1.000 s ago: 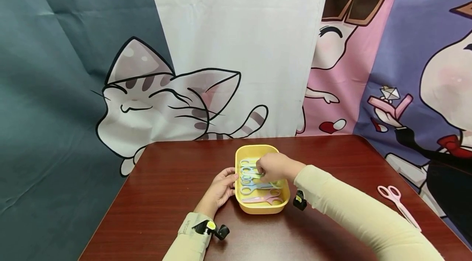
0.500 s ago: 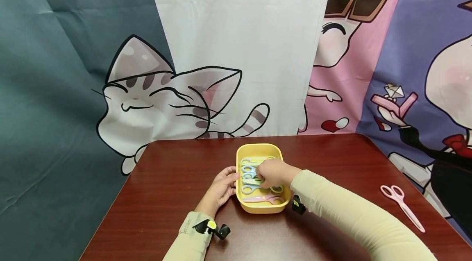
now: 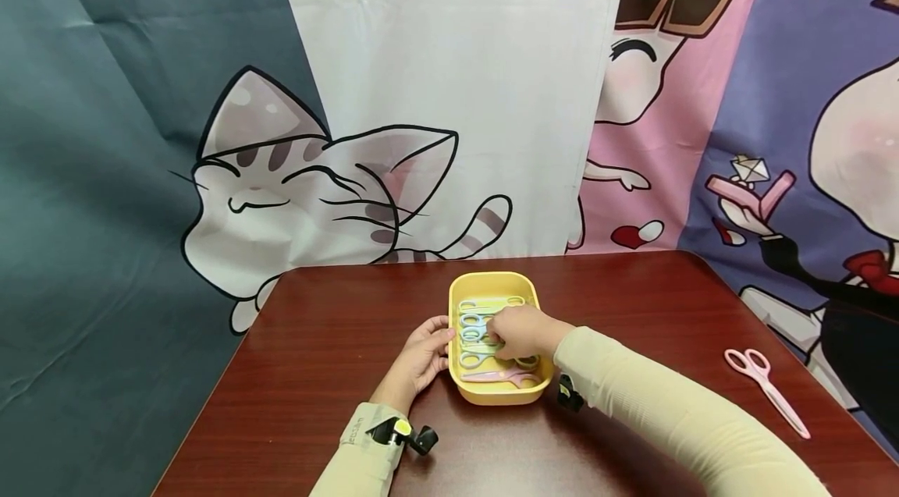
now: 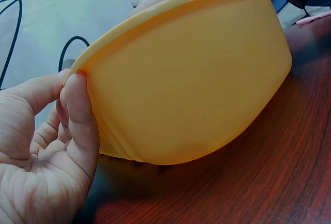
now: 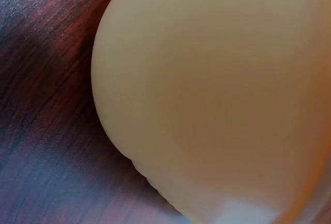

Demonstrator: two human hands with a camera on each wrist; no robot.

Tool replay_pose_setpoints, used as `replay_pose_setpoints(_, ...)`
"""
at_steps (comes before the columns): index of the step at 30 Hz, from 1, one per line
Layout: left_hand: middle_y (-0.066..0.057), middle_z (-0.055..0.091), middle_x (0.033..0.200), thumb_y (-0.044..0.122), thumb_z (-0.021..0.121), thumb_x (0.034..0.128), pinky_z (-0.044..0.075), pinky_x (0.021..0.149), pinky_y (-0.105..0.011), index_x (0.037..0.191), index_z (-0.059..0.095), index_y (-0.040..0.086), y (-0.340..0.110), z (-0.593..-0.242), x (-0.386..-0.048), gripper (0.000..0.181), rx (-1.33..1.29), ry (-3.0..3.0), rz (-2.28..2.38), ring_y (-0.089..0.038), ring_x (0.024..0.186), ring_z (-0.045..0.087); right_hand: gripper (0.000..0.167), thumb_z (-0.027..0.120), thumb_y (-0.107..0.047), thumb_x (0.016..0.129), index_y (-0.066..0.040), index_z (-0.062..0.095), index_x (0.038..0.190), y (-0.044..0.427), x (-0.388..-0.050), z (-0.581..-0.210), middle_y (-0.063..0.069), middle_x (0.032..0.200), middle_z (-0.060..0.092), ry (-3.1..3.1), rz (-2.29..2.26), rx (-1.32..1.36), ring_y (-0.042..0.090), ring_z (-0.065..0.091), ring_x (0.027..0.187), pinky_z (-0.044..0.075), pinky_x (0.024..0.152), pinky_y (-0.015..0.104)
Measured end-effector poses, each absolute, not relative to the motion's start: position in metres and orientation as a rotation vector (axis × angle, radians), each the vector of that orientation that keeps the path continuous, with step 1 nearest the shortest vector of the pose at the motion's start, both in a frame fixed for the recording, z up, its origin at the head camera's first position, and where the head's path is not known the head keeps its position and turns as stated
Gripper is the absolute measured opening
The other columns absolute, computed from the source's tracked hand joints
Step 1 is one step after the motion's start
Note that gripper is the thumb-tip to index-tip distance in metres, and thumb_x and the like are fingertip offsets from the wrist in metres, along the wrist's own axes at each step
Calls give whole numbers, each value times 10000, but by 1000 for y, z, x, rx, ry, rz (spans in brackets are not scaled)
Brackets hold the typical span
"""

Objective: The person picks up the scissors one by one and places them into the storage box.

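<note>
My left hand (image 3: pixel 423 356) pinches the left rim of a yellow plastic basket (image 3: pixel 500 397); the left wrist view shows the thumb over the rim and fingers against the outer wall. Inside lie several pairs of scissors: green ones at the far end, light blue scissors (image 3: pixel 472 320) in the middle, and pink scissors (image 3: pixel 495 377) at the near end. My right hand (image 3: pixel 523 331) reaches into the basket with curled fingers over the middle scissors. Its fingertips are hidden, so any grip cannot be made out. The right wrist view has only the basket's outer wall (image 5: pixel 222 89).
Pink scissors (image 3: pixel 767 392) lie alone on the brown wooden table (image 3: pixel 316 372), right of my right sleeve. Behind the table's far edge hangs a printed cartoon curtain (image 3: pixel 449 91). A black camera mount (image 3: pixel 403 433) sits on my left wrist.
My right hand has moved a little down the basket, from the far scissors to the middle ones, uncovering the green scissors at the far end. My left hand stays on the rim.
</note>
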State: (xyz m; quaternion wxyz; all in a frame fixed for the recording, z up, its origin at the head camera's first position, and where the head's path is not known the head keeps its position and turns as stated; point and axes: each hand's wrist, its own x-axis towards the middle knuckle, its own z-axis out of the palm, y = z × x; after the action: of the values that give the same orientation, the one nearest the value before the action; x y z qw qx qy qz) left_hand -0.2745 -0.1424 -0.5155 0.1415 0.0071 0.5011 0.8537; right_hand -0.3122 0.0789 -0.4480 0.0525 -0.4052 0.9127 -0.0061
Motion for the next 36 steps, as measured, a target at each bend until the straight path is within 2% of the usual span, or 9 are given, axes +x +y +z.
replay_pose_setpoints(7,-23,627,878,-8,512,1024,505,467,-203,1255,437,-3,-142,-516,-274,243,23,1437,2472,-89,602,580,200,818,-280,830,-180,650,872,100,-310,-442,-84,791,541,2847,-200,-1255,90,488,712,452,630,274)
replay_pose_setpoints(12,-5,622,876,-4,523,1020,501,473,-198,1239,451,6,-141,-518,-276,230,22,1462,2464,-67,593,558,189,769,-214,887,-121,703,1038,145,-301,-434,-40,983,645,2908,-450,-1392,145,606,885,547,800,353)
replay_pose_setpoints(15,3,627,874,-4,518,1023,502,476,-201,1230,453,11,-142,-519,-276,217,20,1466,2462,-66,593,562,219,757,-207,900,-137,705,1100,180,-293,-436,-56,1048,648,2973,-475,-1494,139,619,967,558,851,368)
replay_pose_setpoints(19,3,613,861,-14,510,1024,495,471,-200,1217,455,19,-143,-517,-276,204,7,1464,2468,-63,587,537,257,784,-182,860,-169,711,1106,229,-281,-444,-60,1076,656,3064,-387,-1593,130,628,1004,573,850,384)
replay_pose_setpoints(27,-12,620,871,-7,508,1028,494,475,-193,1254,437,8,-147,-517,-276,237,8,1461,2469,-70,597,544,352,841,-125,736,-145,738,1071,310,-255,-460,-23,1061,682,3169,-220,-1608,181,660,974,566,818,422)
replay_pose_setpoints(29,-14,630,878,-1,510,1029,500,482,-194,1258,434,4,-147,-517,-276,242,20,1455,2466,-72,606,557,391,854,-108,696,-140,742,1069,330,-251,-465,-8,1061,688,3204,-214,-1597,197,665,972,545,833,396)
replay_pose_setpoints(32,-14,640,883,7,511,1033,503,489,-192,1263,431,2,-147,-518,-277,243,27,1455,2458,-74,618,566,425,866,-87,652,-136,744,1056,360,-244,-475,2,1052,691,3270,-216,-1528,213,666,968,474,902,278)
replay_pose_setpoints(36,-10,627,870,11,514,1033,493,481,-187,1253,434,8,-145,-519,-277,234,19,1472,2449,-72,607,547,420,869,-82,655,-115,746,1056,396,-231,-486,17,1066,689,3341,-233,-1324,241,654,981,283,997,69)
